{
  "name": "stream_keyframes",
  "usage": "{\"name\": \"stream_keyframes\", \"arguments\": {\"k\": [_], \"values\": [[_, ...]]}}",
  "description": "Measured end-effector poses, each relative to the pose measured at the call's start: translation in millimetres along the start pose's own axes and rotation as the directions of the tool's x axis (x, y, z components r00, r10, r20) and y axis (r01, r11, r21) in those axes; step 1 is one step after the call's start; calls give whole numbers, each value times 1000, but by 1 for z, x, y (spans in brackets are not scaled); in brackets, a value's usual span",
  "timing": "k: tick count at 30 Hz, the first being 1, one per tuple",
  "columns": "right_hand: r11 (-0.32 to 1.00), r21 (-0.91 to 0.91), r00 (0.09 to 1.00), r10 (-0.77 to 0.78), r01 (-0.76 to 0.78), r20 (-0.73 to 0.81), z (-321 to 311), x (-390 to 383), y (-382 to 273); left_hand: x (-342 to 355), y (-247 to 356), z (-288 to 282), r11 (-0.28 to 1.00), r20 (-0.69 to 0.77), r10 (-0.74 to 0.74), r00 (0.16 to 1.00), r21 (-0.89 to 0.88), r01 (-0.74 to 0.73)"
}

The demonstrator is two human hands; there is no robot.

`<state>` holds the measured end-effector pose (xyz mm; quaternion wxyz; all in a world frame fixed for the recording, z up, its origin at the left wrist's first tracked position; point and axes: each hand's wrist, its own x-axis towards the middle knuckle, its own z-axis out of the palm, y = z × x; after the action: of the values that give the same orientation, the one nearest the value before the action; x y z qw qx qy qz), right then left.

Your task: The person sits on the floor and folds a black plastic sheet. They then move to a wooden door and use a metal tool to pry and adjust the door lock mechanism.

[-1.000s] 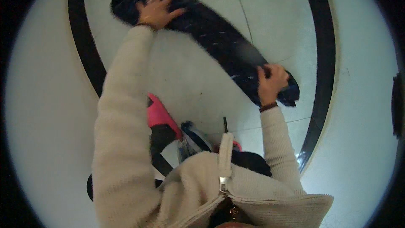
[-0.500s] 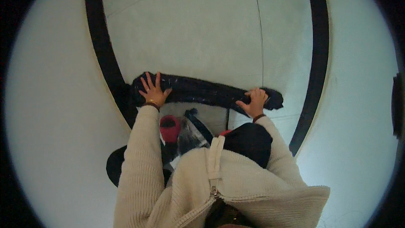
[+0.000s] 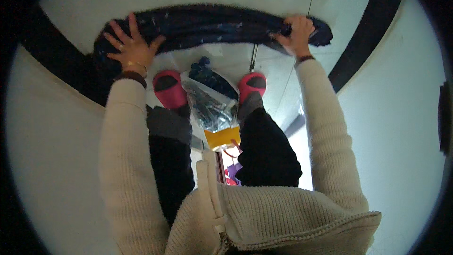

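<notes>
A long dark navy cloth (image 3: 203, 27) with pale flecks lies rolled or bunched across the pale floor in front of my feet. My left hand (image 3: 133, 49) rests on its left end with the fingers spread wide, holding nothing. At the right end, my right hand (image 3: 298, 35) has its fingers bent together over the cloth and the thumb on the near side, gripping it. Between my feet sits a clear plastic bag (image 3: 212, 108) beside a dark bundled piece of fabric (image 3: 212, 78).
Red slippers, left (image 3: 169, 89) and right (image 3: 253, 85), are on my feet just behind the roll. Dark floor borders run along the left (image 3: 63, 56) and right (image 3: 365, 30). Behind my legs show a yellow object (image 3: 222, 138) and a purple item (image 3: 233, 170).
The view has tipped, so the cloth and both hands appear higher in the picture. Both slippers and the things behind my legs show now. My hands remain on the cloth's ends.
</notes>
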<state>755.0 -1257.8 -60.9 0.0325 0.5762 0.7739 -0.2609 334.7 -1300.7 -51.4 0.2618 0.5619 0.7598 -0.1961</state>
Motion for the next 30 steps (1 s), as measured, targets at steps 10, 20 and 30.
{"name": "stream_keyframes", "arguments": {"k": [10, 20, 30], "values": [[998, -11, 995, 57, -56, 78, 10, 4, -11, 15, -16, 7, 994, -84, 93, 992, 62, -88], [998, -11, 998, -55, 54, -12, 16, -1, -4, 29, -43, 30, 986, -182, 156, 971, 85, -142], [988, -97, 983, -129, 117, -133, 23, -4, -3, 11, 6, -19, 989, 75, -31, 997, 148, 19]]}}
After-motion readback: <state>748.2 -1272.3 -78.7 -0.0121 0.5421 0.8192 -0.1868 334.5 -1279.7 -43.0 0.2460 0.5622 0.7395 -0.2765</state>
